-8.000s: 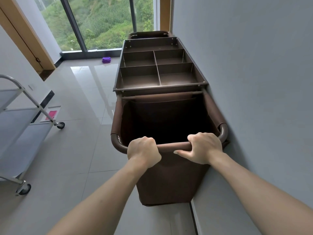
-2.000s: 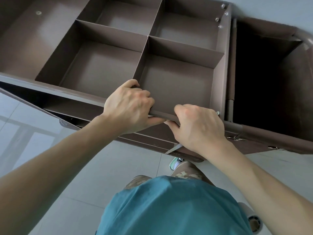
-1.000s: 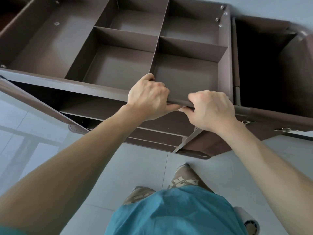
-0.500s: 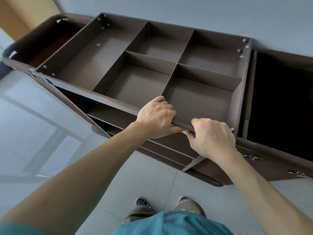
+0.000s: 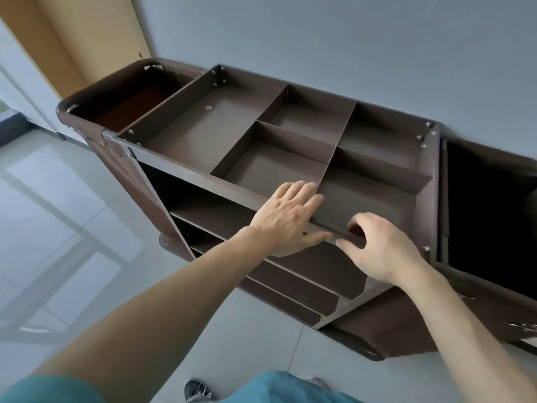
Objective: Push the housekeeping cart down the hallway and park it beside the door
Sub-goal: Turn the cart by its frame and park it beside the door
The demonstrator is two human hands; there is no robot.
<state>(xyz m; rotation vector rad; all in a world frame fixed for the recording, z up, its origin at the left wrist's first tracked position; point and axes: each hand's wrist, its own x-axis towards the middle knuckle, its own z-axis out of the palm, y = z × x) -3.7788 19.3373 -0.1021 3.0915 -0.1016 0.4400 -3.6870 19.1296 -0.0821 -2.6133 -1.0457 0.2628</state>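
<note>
The brown housekeeping cart (image 5: 186,167) stands lengthwise against the grey wall (image 5: 348,39), with its divided top tray empty. Dark fabric bags hang at its left end (image 5: 116,82) and right end (image 5: 488,205). A wooden door (image 5: 87,39) is just beyond the cart's left end. My left hand (image 5: 287,219) lies over the tray's near rim with the fingers stretched out flat and the thumb under the edge. My right hand (image 5: 380,251) hovers beside it, fingers loosely curled and apart, with only the thumb at the rim.
Glossy grey floor tiles (image 5: 58,228) spread to the left of the cart and under me. My shoe (image 5: 197,391) and teal shirt show at the bottom edge. The cart's open shelves (image 5: 220,216) face me.
Both hands have loosened from the tray rim: the left fingers have straightened and the right hand has lifted off. The view has pulled back and up, so the door now shows at the cart's left end.
</note>
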